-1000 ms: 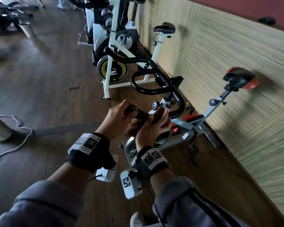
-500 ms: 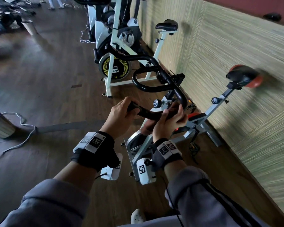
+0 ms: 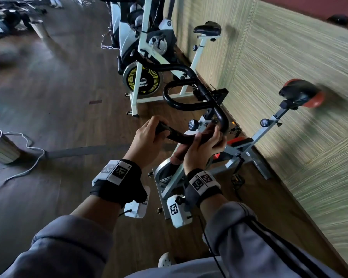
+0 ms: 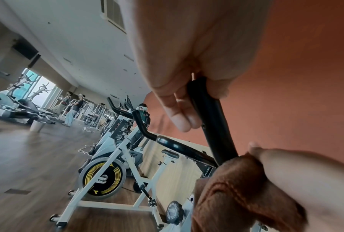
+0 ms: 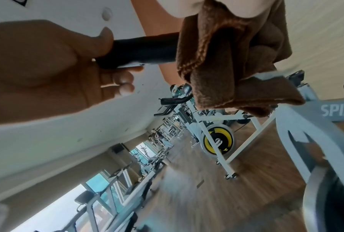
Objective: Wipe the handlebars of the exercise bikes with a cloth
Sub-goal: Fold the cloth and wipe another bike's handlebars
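Note:
The grey exercise bike (image 3: 243, 149) stands just in front of me, and its black handlebar (image 3: 177, 135) runs between my two hands. My left hand (image 3: 149, 135) grips the near end of the bar. My right hand (image 3: 205, 145) grips a brown cloth (image 3: 204, 131) wrapped round the bar, near the bend. In the left wrist view the handlebar (image 4: 213, 125) runs from my left hand's fingers (image 4: 179, 116) down into the cloth (image 4: 236, 188). In the right wrist view the cloth (image 5: 226, 55) hangs in folds over the handlebar (image 5: 143, 51), with my left hand (image 5: 48, 70) beside it.
A white bike with a yellow-ringed flywheel (image 3: 143, 81) stands close behind the grey one. The striped wall (image 3: 289, 77) runs along the right. A metal bin (image 3: 0, 145) and a loose cable (image 3: 28, 169) lie on the wooden floor at the left. People stand far off (image 4: 71, 109).
My right hand has slid the cloth along the handlebar, away from my left hand and towards the bend. My left hand has kept its grip on the bar's end.

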